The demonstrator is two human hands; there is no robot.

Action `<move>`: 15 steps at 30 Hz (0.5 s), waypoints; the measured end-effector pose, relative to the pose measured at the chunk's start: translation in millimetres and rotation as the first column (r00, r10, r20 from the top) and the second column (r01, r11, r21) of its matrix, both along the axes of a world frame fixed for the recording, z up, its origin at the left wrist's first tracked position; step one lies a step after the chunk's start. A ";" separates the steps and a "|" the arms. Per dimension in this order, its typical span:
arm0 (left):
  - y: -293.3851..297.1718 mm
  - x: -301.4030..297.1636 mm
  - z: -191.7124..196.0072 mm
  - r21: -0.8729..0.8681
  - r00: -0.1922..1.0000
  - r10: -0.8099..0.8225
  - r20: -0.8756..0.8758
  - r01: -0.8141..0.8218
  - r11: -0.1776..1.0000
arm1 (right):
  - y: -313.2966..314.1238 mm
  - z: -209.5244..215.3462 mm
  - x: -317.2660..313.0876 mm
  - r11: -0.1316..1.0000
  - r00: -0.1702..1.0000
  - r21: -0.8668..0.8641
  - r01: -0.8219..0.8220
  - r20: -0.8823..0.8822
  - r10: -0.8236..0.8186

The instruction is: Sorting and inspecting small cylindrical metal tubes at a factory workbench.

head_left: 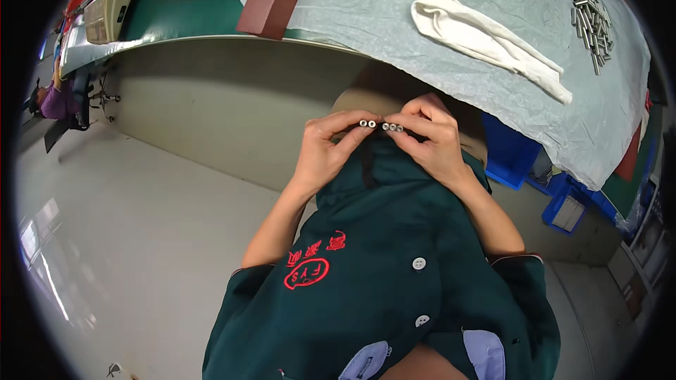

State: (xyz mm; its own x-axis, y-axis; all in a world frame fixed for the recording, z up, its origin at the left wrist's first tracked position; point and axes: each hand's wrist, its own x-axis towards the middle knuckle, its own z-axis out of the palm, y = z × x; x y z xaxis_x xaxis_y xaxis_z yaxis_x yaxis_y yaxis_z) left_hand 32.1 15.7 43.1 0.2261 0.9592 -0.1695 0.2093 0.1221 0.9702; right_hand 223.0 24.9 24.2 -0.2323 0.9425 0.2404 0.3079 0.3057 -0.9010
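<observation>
My left hand [327,151] and my right hand [429,137] meet in front of my chest, just below the table edge. Between the fingertips I hold several short silver metal tubes [380,125] side by side, their open ends facing the camera. My left fingers pinch the left ones, my right fingers pinch the right ones. I wear a dark green work jacket [384,267] with white buttons and a red emblem.
A table covered with pale grey-green sheet [394,14] lies ahead. On it are a white cloth glove [486,39] and a pile of metal tubes [588,7] at far right. Blue bins [563,200] stand under the table. Another person [53,102] sits far left.
</observation>
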 end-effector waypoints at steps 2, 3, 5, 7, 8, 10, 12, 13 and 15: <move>-8.6 2.6 -11.9 -0.006 0.995 0.097 0.038 -0.097 0.995 | -1.1 -11.6 -5.5 1.000 1.000 0.001 -0.026 -0.004 0.026; -11.1 2.9 -14.3 -0.003 0.994 0.104 0.020 -0.103 0.995 | -2.1 -15.3 -7.1 0.999 0.999 -0.029 -0.035 -0.022 0.034; -12.1 4.0 -15.9 0.000 0.992 0.122 0.007 -0.122 0.993 | -1.7 -19.6 -7.6 0.997 0.998 -0.058 -0.056 -0.036 0.054; -11.6 3.9 -15.8 0.046 0.994 0.105 -0.009 -0.105 0.993 | -1.1 -22.2 -6.8 0.995 0.996 -0.061 -0.082 -0.037 0.080; -12.4 3.7 -16.3 0.046 0.993 0.116 -0.005 -0.116 0.992 | -1.4 -23.4 -6.6 0.994 0.995 -0.061 -0.093 -0.033 0.091; -12.3 1.7 -17.5 0.051 0.997 0.078 -0.023 -0.077 0.996 | -1.7 -25.3 -8.0 0.994 0.996 -0.076 -0.083 -0.048 0.080; -10.8 1.5 -18.9 0.085 0.996 0.083 -0.024 -0.081 0.993 | -0.4 -25.9 -8.7 0.992 0.995 -0.085 -0.090 -0.049 0.086; -10.1 1.4 -19.4 0.118 0.996 0.081 -0.029 -0.077 0.990 | 0.1 -26.3 -9.0 0.991 0.995 -0.094 -0.091 -0.053 0.086; -9.5 0.7 -19.8 0.136 0.996 0.078 -0.038 -0.072 0.988 | -0.2 -27.6 -9.8 0.988 0.993 -0.115 -0.100 -0.068 0.092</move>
State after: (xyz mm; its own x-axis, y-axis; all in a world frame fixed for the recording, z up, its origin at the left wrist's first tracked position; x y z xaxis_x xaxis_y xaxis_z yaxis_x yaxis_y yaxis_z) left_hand 32.8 6.2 23.3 0.1482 0.9879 -0.0463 0.2462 0.0085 0.9692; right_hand 213.2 24.7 -3.4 -0.3111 0.9392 0.1454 0.2247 0.2214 -0.9489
